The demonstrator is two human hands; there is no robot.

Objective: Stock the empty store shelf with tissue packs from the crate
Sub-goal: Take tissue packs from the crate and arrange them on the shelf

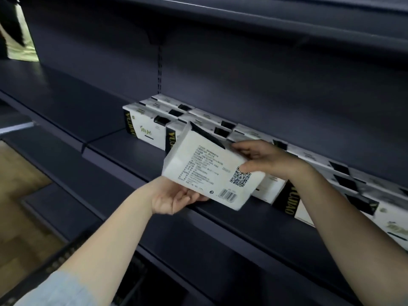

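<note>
Both hands hold one tissue pack (212, 171) just above the front edge of the dark, smooth metal shelf (106, 111). The pack is a soft white rectangular block in glossy film, its printed back with a barcode and square code facing up, tilted. The left hand (174, 198) cups its near lower edge from beneath; the right hand (260, 157) pinches its right end, thumb on top. Behind it, rows of matching white packs (143, 127) with black and yellow ends stand upright, running right along the shelf. A black ribbed crate (66, 252) edge shows near left.
</note>
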